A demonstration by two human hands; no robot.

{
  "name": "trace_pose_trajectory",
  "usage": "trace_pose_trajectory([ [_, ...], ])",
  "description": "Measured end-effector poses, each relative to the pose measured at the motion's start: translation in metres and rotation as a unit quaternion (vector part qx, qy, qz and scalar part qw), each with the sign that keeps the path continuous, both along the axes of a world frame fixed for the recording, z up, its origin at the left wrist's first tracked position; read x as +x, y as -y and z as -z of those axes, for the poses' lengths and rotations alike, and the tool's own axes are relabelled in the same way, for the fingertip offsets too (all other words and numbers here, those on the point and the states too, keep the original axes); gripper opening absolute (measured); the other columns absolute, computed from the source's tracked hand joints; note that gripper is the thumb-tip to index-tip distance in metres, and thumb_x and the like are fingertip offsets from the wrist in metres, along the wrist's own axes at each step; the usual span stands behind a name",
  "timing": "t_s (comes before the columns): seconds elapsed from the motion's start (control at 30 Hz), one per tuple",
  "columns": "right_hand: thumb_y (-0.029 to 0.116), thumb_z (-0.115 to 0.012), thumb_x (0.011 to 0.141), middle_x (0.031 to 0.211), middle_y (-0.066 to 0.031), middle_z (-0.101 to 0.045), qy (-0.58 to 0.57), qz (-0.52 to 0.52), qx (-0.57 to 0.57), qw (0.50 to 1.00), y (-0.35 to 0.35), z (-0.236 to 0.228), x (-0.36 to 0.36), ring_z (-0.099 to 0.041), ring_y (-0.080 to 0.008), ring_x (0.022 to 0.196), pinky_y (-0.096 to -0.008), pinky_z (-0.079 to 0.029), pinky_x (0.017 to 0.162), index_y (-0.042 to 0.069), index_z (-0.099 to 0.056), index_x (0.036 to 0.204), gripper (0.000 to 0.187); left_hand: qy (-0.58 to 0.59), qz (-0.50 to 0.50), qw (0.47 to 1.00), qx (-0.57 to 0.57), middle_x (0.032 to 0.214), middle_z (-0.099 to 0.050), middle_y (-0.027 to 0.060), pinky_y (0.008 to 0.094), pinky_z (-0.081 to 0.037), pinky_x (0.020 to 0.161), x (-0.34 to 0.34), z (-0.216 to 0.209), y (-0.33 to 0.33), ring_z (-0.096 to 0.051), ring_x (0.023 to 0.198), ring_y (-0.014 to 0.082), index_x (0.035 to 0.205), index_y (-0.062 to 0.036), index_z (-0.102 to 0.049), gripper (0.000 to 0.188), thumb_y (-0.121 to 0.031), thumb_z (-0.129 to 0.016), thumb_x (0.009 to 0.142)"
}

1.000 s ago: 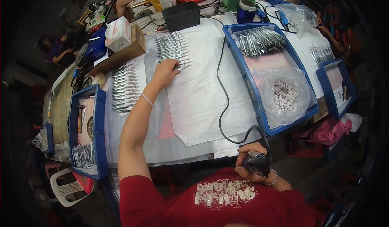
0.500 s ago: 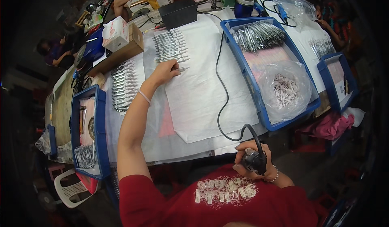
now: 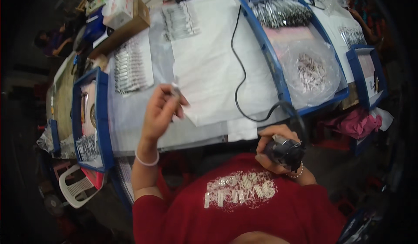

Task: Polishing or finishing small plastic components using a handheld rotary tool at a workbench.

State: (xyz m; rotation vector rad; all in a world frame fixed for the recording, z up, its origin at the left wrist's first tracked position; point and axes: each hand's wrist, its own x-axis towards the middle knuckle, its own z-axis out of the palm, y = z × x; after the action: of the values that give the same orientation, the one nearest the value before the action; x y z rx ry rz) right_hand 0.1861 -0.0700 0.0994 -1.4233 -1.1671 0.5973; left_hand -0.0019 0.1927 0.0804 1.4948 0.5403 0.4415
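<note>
My left hand (image 3: 162, 112) is raised over the front part of the table, its thumb and fingers pinched on a slim silver piece with a whitish end (image 3: 175, 90). Motion blurs that piece, so its exact kind is unclear. My right hand (image 3: 273, 146) is wrapped round a dark corded hand tool (image 3: 287, 151) in front of my chest; its working end is hidden. Beyond my left hand, a row of similar silver pieces (image 3: 179, 21) lies on a white sheet (image 3: 217, 65). A second row (image 3: 129, 69) lies further left.
A blue tray (image 3: 269, 65) at right holds silver pieces (image 3: 281, 13) and a clear bag of small whitish parts (image 3: 311, 72). The tool's black cable (image 3: 236, 56) crosses the sheet. Another blue tray (image 3: 103, 126) stands left, near a cardboard box (image 3: 140, 14). Other people sit around the table.
My left hand has drawn back from the row toward me, bringing a silver piece with it. The right hand still grips the corded tool. The whole view has shifted slightly.
</note>
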Motion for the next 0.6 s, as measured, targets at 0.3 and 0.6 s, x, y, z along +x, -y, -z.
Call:
trace_pose_trajectory([
  [0.3, -0.003, -0.067, 0.080, 0.089, -0.0081, -0.057, -0.083, -0.115, -0.093, 0.985, 0.016, -0.007, -0.004, -0.058, -0.0149, 0.080, -0.0288, -0.049, 0.073, 0.005, -0.042, 0.123, 0.051, -0.080, 0.117, 0.949, -0.282, 0.069, -0.051, -0.0025, 0.0172, -0.039, 0.056, -0.012, 0.064, 0.150, -0.046, 0.060, 0.0039, 0.111, 0.0002, -0.062, 0.036, -0.029, -0.042, 0.102],
  [0.6, -0.002, -0.075, 0.071, 0.079, -0.0068, -0.064, -0.093, 0.014, -0.100, 0.991, 0.026, 0.031, -0.013, -0.061, -0.0093, 0.066, -0.0215, -0.049, 0.058, 0.001, -0.050, 0.114, 0.050, -0.013, 0.040, 0.870, -0.491, 0.071, -0.057, 0.0033, 0.0226, -0.043, 0.057, 0.003, 0.102, 0.185, -0.053, 0.060, 0.0096, 0.105, 0.0031, -0.062, 0.045, -0.035, -0.039, 0.103],
])
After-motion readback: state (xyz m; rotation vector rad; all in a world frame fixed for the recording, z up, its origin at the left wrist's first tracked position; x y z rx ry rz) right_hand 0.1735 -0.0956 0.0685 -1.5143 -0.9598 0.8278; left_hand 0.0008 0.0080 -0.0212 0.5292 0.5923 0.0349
